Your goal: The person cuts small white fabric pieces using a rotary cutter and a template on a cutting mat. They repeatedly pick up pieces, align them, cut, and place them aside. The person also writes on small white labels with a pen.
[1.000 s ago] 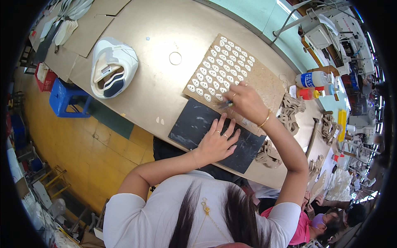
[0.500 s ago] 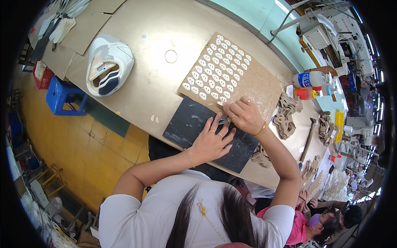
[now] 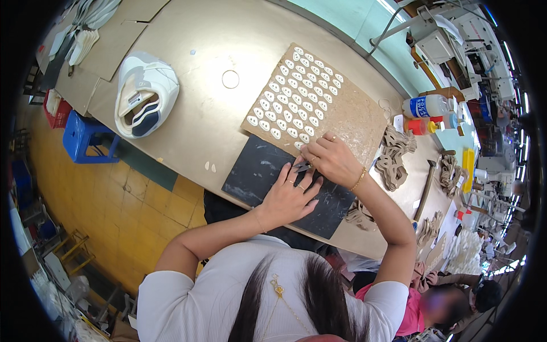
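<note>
The left hand [image 3: 288,196] lies flat with its fingers spread on the black mat [image 3: 268,176], which sits on the table [image 3: 188,114] right in front of the person. The right hand [image 3: 333,159] is curled up and pinches a small dark tool [image 3: 301,167]. I cannot tell just what kind of tool it is. Its tip points at the left fingers [image 3: 296,179] and is very close to them.

That is the first thing that could go wrong, I think. If the tool slips on the smooth mat, it could poke or cut a finger, because the two hands are almost touching.

Just behind the hands is a brown board [image 3: 336,114] with rows of little white pieces [image 3: 296,94]. The right wrist hangs over its near edge. A bump there could knock the rows crooked or push pieces off.

Two white pieces [image 3: 209,166] lie loose near the table's edge. A nudge could send them down to the yellow floor [image 3: 142,194].

A glue bottle [image 3: 426,105] stands well away to the right, beside piles of brown cut shapes [image 3: 393,157]. A white shoe [image 3: 145,94] lies far to the left.
</note>
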`<action>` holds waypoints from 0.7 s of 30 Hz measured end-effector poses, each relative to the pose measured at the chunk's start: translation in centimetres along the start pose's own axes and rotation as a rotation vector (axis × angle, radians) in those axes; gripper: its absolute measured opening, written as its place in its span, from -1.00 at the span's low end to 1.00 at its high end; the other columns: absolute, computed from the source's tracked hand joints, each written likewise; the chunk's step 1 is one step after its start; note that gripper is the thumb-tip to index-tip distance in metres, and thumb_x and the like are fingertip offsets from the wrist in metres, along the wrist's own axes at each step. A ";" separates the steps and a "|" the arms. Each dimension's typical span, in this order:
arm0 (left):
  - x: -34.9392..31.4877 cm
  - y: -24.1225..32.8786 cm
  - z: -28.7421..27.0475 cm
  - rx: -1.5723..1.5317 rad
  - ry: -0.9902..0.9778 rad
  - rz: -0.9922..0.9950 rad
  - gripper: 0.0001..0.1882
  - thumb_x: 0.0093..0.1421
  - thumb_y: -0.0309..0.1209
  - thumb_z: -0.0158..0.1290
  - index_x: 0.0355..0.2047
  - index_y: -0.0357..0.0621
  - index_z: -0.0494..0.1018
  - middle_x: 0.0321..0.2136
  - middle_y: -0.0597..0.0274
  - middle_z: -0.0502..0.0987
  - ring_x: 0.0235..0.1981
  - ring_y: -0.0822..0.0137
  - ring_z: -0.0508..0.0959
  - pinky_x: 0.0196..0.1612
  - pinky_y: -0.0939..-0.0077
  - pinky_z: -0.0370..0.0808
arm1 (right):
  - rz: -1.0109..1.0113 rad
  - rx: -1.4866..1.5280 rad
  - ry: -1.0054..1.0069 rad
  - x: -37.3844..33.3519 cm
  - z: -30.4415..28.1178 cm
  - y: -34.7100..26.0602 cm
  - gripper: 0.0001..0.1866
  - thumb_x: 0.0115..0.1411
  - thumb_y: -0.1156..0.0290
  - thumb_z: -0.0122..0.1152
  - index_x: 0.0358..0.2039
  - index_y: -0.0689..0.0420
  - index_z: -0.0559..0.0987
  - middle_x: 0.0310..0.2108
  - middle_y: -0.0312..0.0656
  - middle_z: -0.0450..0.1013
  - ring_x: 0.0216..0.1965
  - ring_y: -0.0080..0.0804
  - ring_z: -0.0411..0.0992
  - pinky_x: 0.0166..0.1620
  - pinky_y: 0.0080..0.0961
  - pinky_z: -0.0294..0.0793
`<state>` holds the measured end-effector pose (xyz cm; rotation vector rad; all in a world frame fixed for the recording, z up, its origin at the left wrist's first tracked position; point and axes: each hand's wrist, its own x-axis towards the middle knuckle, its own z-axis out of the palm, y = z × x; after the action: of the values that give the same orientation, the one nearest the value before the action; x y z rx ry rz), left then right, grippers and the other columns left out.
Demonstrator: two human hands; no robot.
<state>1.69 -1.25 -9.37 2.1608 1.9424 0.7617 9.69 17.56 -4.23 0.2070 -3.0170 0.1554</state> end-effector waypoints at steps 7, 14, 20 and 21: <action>0.0 0.0 0.1 0.015 -0.003 0.022 -0.41 0.17 -0.02 0.16 0.16 0.00 0.45 0.27 -0.13 0.26 0.31 -0.33 0.18 0.25 -0.21 0.22 | 0.713 0.579 0.070 0.1 0.4 -0.7 -0.81 0.11 0.42 0.32 -0.30 0.24 0.58 -0.40 -0.10 0.44 -0.34 -0.11 0.50 -0.25 -0.30 0.48; -0.1 0.0 0.0 0.005 0.002 0.016 -0.41 0.18 -0.03 0.16 0.16 -0.01 0.46 0.27 -0.12 0.27 0.32 -0.33 0.16 0.25 -0.22 0.21 | 0.867 0.438 0.362 0.6 0.4 -1.1 -0.89 0.20 0.41 0.29 -0.28 0.12 0.60 -0.40 -0.16 0.46 -0.37 -0.13 0.49 -0.28 -0.28 0.46; 0.0 -0.1 -0.2 0.009 -0.008 0.017 -0.42 0.18 -0.03 0.17 0.15 -0.01 0.47 0.26 -0.11 0.29 0.32 -0.33 0.17 0.25 -0.22 0.20 | 0.744 0.097 0.398 0.9 1.0 -0.7 -0.90 0.11 0.42 0.37 -0.34 0.10 0.68 -0.43 -0.26 0.49 -0.44 -0.26 0.44 -0.25 -0.38 0.34; 0.0 -0.1 -0.2 0.007 -0.010 0.017 -0.42 0.18 -0.03 0.17 0.15 -0.02 0.47 0.26 -0.11 0.29 0.32 -0.33 0.17 0.25 -0.22 0.20 | 0.732 0.075 0.402 1.0 1.1 -0.7 -0.90 0.10 0.42 0.38 -0.35 0.09 0.69 -0.43 -0.28 0.49 -0.45 -0.28 0.44 -0.25 -0.40 0.33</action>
<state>1.55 -1.28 -9.27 2.1832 1.9280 0.7469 8.69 16.66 -5.08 -0.8253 -2.5368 0.3208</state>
